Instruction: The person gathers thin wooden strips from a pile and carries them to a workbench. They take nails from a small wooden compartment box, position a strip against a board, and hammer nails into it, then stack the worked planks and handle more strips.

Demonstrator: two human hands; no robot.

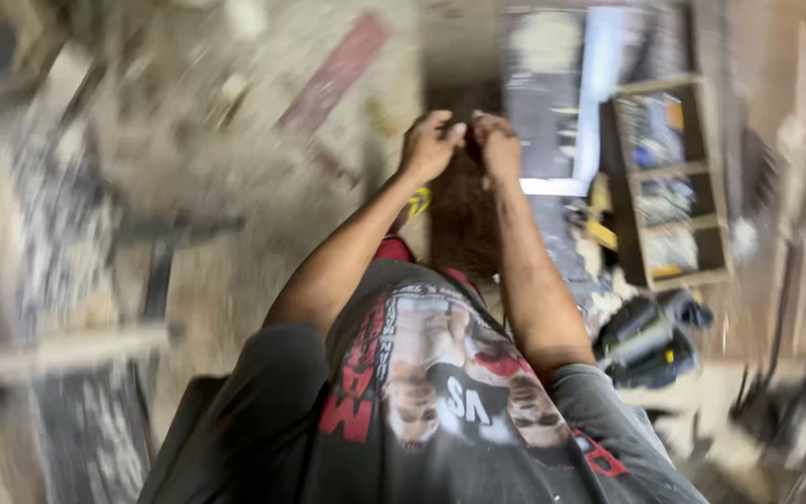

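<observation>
The whole view is smeared by motion. My two arms reach forward over my grey printed T-shirt (440, 401). My left hand (431, 145) and my right hand (498, 147) meet fingertip to fingertip, with the fingers curled in. Whatever sits between the fingertips is too blurred to make out. A dark brown patch (464, 219) lies directly below both hands. A small yellow thing (419, 201) shows just under my left wrist.
A dark wooden shelf unit (666, 182) with several compartments lies to the right. Black and yellow power tools (647, 347) sit by my right elbow. A reddish board (333, 75) and a pale plank (58, 350) lie on the dusty floor to the left.
</observation>
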